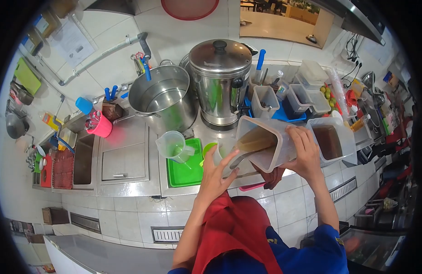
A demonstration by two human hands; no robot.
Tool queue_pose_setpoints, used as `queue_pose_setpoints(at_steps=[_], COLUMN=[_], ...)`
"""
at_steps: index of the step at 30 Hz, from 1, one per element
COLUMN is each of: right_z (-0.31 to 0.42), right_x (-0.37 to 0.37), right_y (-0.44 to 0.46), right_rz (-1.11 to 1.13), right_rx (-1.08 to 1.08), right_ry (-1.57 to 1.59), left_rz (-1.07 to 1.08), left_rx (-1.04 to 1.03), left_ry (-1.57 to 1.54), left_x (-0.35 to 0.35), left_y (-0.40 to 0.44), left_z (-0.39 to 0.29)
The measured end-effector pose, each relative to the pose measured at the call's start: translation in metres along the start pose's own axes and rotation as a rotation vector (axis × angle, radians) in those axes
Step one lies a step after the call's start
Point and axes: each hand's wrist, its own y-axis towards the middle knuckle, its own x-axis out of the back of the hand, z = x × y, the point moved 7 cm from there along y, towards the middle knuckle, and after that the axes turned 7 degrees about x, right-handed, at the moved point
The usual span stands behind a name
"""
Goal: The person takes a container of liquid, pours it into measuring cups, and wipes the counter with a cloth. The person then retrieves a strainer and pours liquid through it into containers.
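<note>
Holding a translucent, square-sided plastic container point(287, 148) at a steep tilt above a stainless-steel bench point(148, 185), a worker in a red apron point(229, 226) and blue shirt point(329, 251) stands at a kitchen wall. The right grip point(307, 150) is closed about the container's side, fingers spread above and thumb lower down. The left grip point(216, 176) is partly open, fingers curved beside a clear plastic vessel point(223, 146); from where I stand, I cannot tell how firmly it holds.

Brown liquid point(258, 140) lies inside the tilted container, whose mouth faces the worker and the left fingers. Tipped too far, it could spill on the bench or apron; with one hand bearing most of the weight, slick plastic could twist loose.

Just to the right, a second translucent tub point(347, 132) holds darker brown liquid and could be knocked by an elbow. Behind, a lidded stainless-steel urn point(217, 91) hides its contents beside a wide, uncovered steel pot point(174, 119); any liquid at its bottom is hard to make out. A clear handled jug point(172, 145) stands at a bright green tray point(185, 179), and a pink plastic cup point(101, 125) bristles with utensils.
</note>
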Motion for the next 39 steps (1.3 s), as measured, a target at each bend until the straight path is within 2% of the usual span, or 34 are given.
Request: queue_pose_setpoints(at_steps=[12, 31, 39], right_z=[-0.002, 0.003, 0.007], right_x=[0.009, 0.02, 0.021], right_y=[0.004, 0.018, 0.025], right_rz=[-0.015, 0.097, 0.109], right_rx=[0.039, 0.11, 0.153], right_ry=[-0.019, -0.089, -0.123], left_rz=[0.003, -0.023, 0.016], left_rx=[-0.084, -0.095, -0.023], left_ry=[0.02, 0.018, -0.045], left_x=[-0.012, -0.018, -0.025], left_y=[-0.006, -0.007, -0.008], left_z=[0.008, 0.01, 0.021])
